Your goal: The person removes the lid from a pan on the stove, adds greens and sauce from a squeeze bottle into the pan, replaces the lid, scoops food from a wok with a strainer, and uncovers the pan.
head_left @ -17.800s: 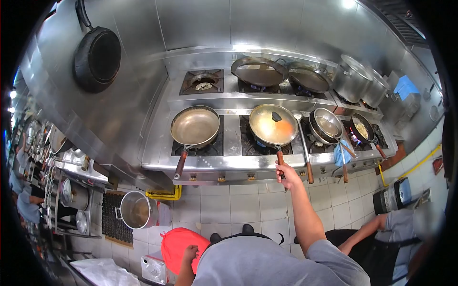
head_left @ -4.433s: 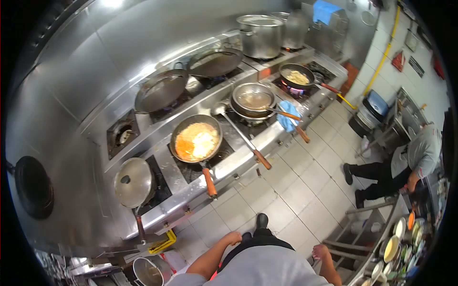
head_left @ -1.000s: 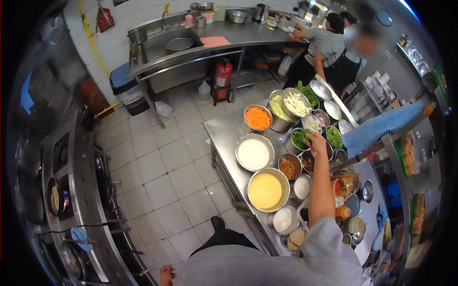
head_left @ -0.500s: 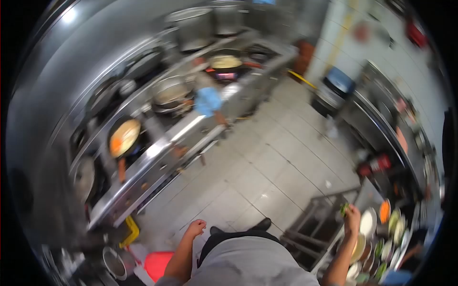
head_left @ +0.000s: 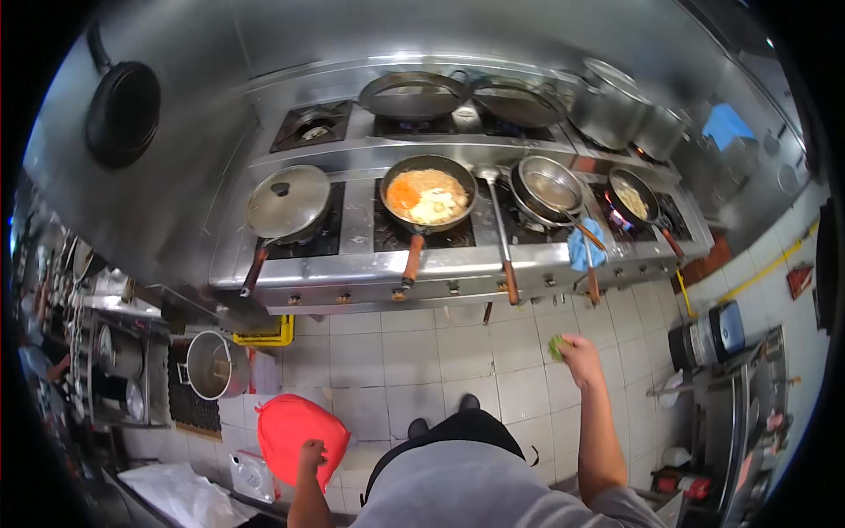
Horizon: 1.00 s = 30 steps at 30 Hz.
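My right hand (head_left: 581,359) is out over the floor in front of the stove, its fingers closed on a small bunch of chopped greens (head_left: 557,348). My left hand (head_left: 312,452) hangs low with loosely curled fingers and nothing visible in them, above a red covered bundle (head_left: 290,427). Ahead on the front burners sits a frying pan (head_left: 428,193) with noodle-like food, an orange heap and a pale heap in it; its wooden handle points toward me. Left of it stands a lidded pan (head_left: 289,204). A long-handled ladle (head_left: 496,220) lies on its right.
A pot with a strainer (head_left: 547,185), a blue cloth (head_left: 585,246) and a small pan over flame (head_left: 630,198) are farther right. Woks (head_left: 414,95) and tall pots (head_left: 607,106) line the back. A bucket (head_left: 211,365) and yellow crate (head_left: 268,333) stand on the left floor.
My view has turned left from the side counter with food bowls to face the stove squarely. The greens are still in my right hand, now over the floor before the stove.
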{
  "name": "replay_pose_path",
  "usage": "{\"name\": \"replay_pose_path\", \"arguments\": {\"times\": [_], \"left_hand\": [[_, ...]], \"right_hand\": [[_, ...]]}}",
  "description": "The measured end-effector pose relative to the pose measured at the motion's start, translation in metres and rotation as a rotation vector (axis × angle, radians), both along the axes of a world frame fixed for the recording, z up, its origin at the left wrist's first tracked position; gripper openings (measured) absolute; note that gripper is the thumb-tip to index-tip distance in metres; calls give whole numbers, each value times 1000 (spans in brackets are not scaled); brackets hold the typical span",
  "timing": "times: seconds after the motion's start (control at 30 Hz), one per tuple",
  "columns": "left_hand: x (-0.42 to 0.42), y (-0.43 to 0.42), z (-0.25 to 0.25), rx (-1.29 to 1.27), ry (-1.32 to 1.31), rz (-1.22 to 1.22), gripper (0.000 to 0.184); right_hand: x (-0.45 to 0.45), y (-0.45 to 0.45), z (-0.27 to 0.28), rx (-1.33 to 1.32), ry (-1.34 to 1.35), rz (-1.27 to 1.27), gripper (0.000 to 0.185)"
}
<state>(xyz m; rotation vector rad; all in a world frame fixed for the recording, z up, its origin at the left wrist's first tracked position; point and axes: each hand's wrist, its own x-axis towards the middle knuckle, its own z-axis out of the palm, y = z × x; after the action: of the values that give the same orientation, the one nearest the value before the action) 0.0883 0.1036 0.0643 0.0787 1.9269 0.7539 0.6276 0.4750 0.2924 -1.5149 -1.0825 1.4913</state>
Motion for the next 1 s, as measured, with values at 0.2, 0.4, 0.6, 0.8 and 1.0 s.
{"name": "replay_pose_path", "arguments": {"times": [0.2,0.4,0.6,0.8,1.0], "left_hand": [[64,-59,-4,-11,-40,237,23],[122,-115,-21,26,361,-257,26],[186,-66,29,-134,370,45,33],[228,-47,31,-155,294,112,30],[211,-16,35,-114,159,296,26]], "right_hand": [[-145,187,48,231,6,278,20],[-258,346,42,468,-173,386,19],[-325,426,31,738,-585,530,20],[-344,444,34,777,-681,650,21],[-342,451,74,741,-519,634,17]]}}
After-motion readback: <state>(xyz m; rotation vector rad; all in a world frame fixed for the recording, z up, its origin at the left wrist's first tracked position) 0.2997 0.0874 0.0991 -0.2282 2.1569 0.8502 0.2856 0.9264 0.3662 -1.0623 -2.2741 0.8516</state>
